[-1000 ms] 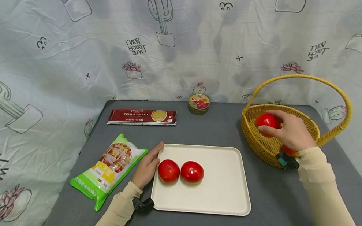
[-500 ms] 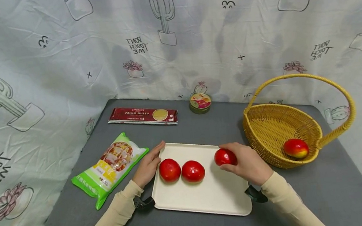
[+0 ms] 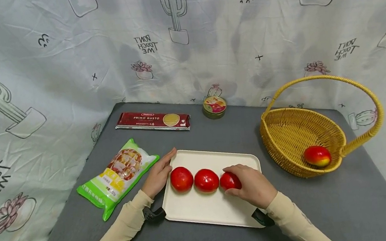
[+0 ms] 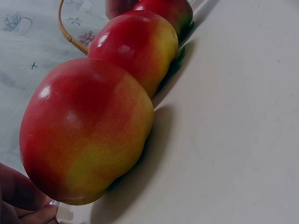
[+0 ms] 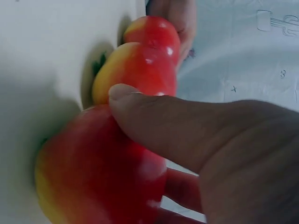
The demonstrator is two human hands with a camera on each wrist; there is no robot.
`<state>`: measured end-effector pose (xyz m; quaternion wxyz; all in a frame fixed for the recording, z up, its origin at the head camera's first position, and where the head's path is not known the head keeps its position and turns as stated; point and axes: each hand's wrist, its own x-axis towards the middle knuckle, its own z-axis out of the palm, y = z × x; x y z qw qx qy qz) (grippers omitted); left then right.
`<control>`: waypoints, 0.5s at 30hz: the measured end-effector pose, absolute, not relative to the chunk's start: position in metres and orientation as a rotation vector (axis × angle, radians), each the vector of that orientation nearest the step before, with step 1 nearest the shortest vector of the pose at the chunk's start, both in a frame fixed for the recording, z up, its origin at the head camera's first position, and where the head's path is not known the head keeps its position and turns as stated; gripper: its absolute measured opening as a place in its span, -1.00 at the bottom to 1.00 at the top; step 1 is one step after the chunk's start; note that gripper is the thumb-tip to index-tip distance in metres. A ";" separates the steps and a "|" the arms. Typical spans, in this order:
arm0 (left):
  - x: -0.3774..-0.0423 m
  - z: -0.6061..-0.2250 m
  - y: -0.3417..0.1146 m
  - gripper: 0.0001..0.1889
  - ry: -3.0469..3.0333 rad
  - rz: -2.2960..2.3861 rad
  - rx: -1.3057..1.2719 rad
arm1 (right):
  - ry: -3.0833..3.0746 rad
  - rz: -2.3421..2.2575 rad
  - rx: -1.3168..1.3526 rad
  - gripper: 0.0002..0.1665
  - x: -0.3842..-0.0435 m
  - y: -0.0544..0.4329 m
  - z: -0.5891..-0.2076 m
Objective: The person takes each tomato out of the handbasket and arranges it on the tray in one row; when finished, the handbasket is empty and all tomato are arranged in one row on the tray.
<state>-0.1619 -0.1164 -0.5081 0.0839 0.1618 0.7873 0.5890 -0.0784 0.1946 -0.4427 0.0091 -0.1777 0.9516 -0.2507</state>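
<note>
1. Right of the frame's centre, the right hand grips a red fruit between thumb and fingers, at the right end of a row on the cream tray.
2. Just left of it sit the middle fruit and the left fruit.
3. The left hand rests along the tray's left edge, fingers extended.
4. At the frame's right, the wicker basket holds a red-and-yellow fruit.
5. Left on the worktop lies a green-and-white bag; upper centre, a spaghetti packet and a round tin.
</note>
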 end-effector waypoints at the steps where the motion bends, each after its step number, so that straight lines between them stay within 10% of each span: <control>1: -0.162 -0.509 -0.116 -0.40 2.349 1.758 0.478 | 2.976 -0.774 -0.548 -0.34 -0.078 0.194 -0.444; 15: -0.162 -0.508 -0.116 -0.40 2.365 1.740 0.480 | 3.013 -0.699 -0.482 -0.31 -0.078 0.195 -0.445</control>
